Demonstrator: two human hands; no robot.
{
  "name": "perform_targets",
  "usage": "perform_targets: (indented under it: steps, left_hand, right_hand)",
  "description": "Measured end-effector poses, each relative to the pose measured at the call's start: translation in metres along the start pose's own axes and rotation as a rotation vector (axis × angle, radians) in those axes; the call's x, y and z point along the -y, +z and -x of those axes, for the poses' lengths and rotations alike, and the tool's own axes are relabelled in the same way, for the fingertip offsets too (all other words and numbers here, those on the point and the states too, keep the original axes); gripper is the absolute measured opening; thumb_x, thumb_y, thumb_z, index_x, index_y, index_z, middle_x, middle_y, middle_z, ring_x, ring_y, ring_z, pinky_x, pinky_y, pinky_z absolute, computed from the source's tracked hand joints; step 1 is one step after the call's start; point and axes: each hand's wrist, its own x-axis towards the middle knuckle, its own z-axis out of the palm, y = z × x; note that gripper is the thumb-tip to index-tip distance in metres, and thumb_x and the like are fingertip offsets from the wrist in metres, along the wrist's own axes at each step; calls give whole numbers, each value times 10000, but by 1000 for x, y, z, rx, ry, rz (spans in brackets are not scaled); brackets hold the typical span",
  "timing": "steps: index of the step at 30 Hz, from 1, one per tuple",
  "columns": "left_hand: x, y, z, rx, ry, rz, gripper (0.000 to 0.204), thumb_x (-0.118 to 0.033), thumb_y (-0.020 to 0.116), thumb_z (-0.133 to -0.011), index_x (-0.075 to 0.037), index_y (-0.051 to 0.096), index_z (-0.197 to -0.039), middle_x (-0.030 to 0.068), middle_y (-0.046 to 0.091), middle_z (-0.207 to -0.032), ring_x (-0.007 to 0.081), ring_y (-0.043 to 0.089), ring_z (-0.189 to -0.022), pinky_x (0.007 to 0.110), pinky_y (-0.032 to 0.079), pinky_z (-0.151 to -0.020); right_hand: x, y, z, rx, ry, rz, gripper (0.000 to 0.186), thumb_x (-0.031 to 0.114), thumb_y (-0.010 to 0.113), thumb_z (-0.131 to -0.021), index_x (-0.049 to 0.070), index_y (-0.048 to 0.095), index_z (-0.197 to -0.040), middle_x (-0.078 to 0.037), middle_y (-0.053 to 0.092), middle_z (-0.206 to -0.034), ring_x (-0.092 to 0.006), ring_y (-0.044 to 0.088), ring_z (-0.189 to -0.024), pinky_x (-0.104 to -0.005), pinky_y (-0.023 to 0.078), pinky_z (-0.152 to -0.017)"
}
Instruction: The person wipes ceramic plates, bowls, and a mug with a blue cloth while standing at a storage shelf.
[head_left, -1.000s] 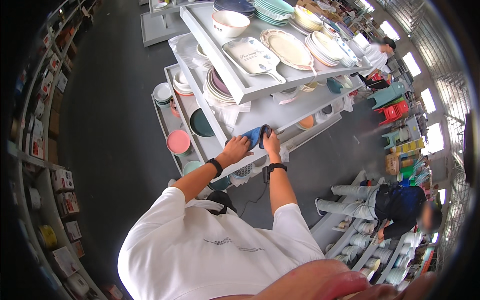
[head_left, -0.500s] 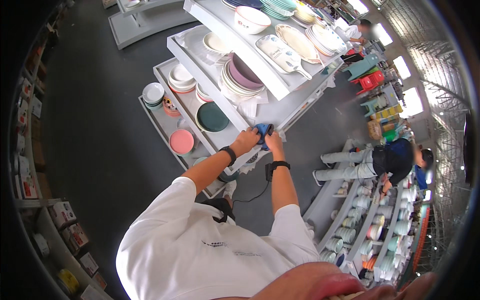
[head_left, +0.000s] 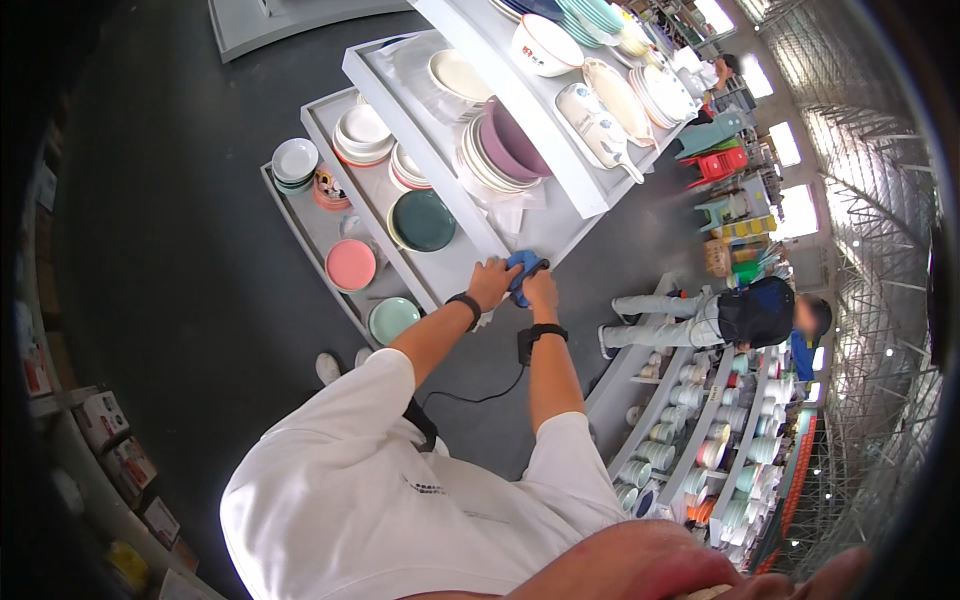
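Observation:
My left hand and my right hand are close together at the corner of a grey tiered display shelf. Both sets of fingers are closed on a soft-looking blue bundle with dark parts; its exact kind does not show. On the tier beside my left hand lies a dark green plate. Farther in, a purple bowl leans against a stack of white plates. Black bands circle both my wrists, and a dark cable hangs from the right one.
A pink plate and a light green plate lie on the lowest tier. The top tier bears a white bowl and a handled dish. At right a person stands by shelves of stacked crockery. Boxes line the left.
My view and body have shifted, and the shelf sits slightly differently in it. My hands stay together on the blue bundle, which has turned a little. Feet now show beside the shelf.

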Motion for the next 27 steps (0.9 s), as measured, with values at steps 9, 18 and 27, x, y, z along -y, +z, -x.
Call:
perform_targets:
  steps: [9,18,27]
  left_hand:
    - [4,-4,2,251,28,-141,734,-109,639,-865,-298,347,-1511,143,644,-1056,313,633,-975,469,430,-804]
    - [85,-48,-28,135,163,-122,711,-10,597,-795,-237,441,-1450,141,653,-1068,361,640,-993,500,486,-784]
    - [91,-56,-40,274,127,-58,782,-41,623,-771,-209,384,-1496,174,657,-1024,375,660,-919,503,518,-738]
  right_hand:
    - [-13,13,5,-143,-11,73,363,336,586,-910,38,671,-1097,-224,696,-1114,-423,663,-1058,-523,538,-894]
    - [43,29,12,-224,-156,-111,316,315,613,-899,42,629,-1058,-231,716,-916,-422,703,-880,-535,559,-790]
    - [47,17,23,-111,-223,-47,431,305,746,-786,68,625,-1124,-215,715,-927,-417,696,-884,-524,561,-777]
